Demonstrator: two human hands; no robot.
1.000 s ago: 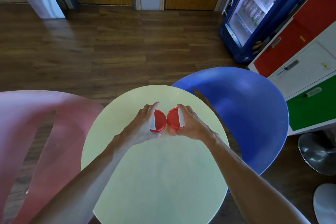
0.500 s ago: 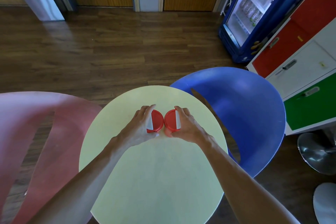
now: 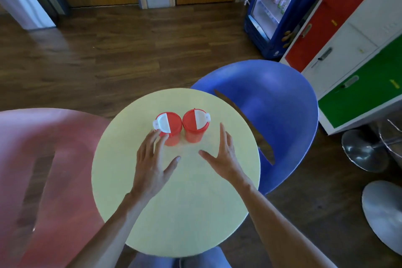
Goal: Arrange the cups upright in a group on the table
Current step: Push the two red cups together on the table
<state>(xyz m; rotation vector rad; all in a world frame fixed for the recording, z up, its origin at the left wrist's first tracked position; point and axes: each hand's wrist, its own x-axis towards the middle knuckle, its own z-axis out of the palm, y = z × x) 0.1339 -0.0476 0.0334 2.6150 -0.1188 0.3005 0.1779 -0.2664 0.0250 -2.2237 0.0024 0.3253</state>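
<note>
Two red cups with red-and-white lids stand upright side by side, touching, on the far half of the round pale yellow table. The left cup has its white flap to the left; the right cup has its white flap to the right. My left hand hovers open just in front of the left cup, fingertips at its lid edge. My right hand is open with spread fingers, a little in front and right of the right cup, apart from it.
A blue chair stands at the table's right and a pink chair at its left. Further right are coloured lockers, a blue drinks fridge and chrome stool bases. Dark wooden floor lies beyond.
Both hands have let go of the cups and pulled back towards me with fingers spread. The cups stay upright side by side on the table.
</note>
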